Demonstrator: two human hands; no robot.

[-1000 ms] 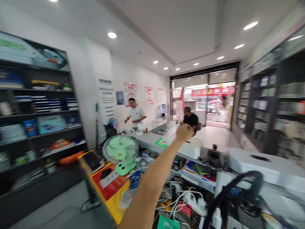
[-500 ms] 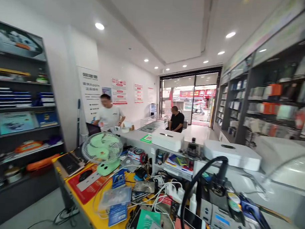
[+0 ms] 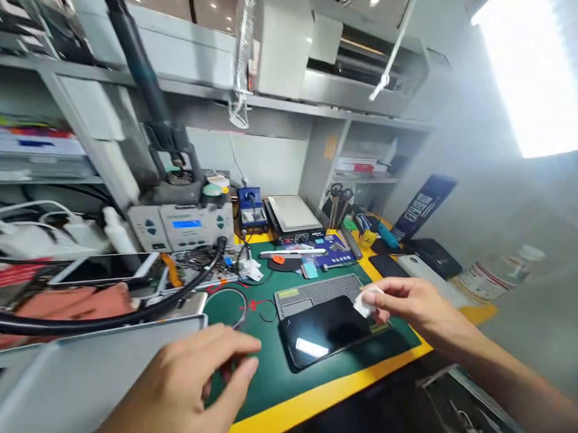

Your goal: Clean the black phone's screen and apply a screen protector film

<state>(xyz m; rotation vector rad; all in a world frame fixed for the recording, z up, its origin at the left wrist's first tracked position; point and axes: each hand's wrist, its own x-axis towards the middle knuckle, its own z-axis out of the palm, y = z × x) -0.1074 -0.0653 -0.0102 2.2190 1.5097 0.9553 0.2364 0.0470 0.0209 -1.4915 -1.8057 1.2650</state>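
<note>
A black smartphone point(image 3: 327, 331) lies screen up on the green mat point(image 3: 269, 380), and a bright reflection shows on its glass. At the phone's upper right corner, my right hand point(image 3: 402, 299) pinches a small crumpled white tissue point(image 3: 365, 301). My left hand point(image 3: 193, 377) hovers over the mat's left front, holding nothing, thumb and forefinger apart. Behind the phone sits a grey perforated metal plate point(image 3: 319, 292), which the phone partly covers. Whether the tissue touches the glass I cannot tell.
A hot-air station point(image 3: 187, 225) with a black hose point(image 3: 191, 298) stands back left, near an open drawer-like white tray point(image 3: 123, 362). Tweezers and tools point(image 3: 339, 202) stand at the back. A plastic bottle point(image 3: 500, 274) is at the right, under a bright lamp point(image 3: 535, 67).
My view has swung from the shop, with two people and a green fan, down to the right onto the bench. Both my hands have come into view.
</note>
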